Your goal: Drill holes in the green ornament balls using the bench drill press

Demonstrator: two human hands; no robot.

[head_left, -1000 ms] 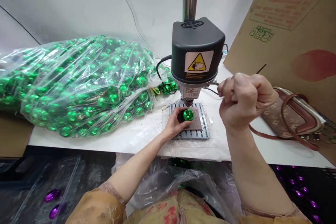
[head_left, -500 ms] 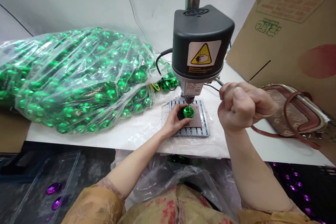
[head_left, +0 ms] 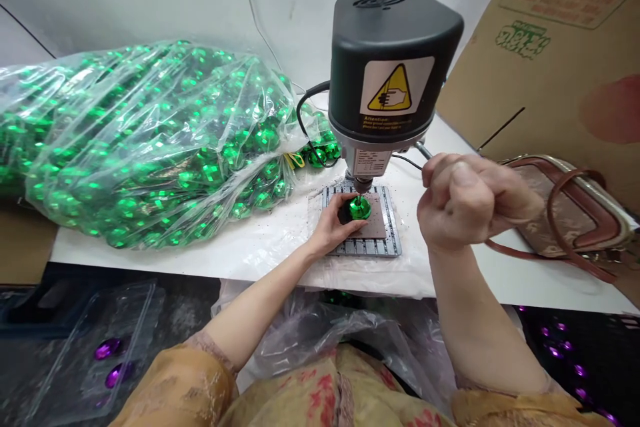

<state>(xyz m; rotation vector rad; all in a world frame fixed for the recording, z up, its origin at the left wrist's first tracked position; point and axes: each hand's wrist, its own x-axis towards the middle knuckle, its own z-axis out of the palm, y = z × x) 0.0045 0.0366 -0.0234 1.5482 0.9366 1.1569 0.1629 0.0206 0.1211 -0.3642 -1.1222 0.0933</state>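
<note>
A shiny green faceted ball point(head_left: 359, 208) sits on a brown board point(head_left: 376, 225) over the slotted metal base point(head_left: 392, 240) of a bench drill press point(head_left: 395, 67). Thumb and fingers of my left hand point(head_left: 334, 221) grip the ball from its left side. The drill chuck point(head_left: 363, 184) is directly above, and the bit meets the ball's top. My right hand point(head_left: 465, 197) is closed in a fist around the press's feed lever point(head_left: 423, 149); only the lever's metal rod shows beyond the fingers.
A big clear bag point(head_left: 150, 147) of green balls fills the table's left side. At right lie a brown handbag point(head_left: 565, 207) and a tall cardboard box point(head_left: 545, 67). Below the table edge are a clear tray point(head_left: 95, 353) with purple balls and a plastic bag point(head_left: 325, 340).
The drill head and chuck have come down closer to the green ball. My right hand on the lever has shifted slightly right, and my left hand stays on the ball.
</note>
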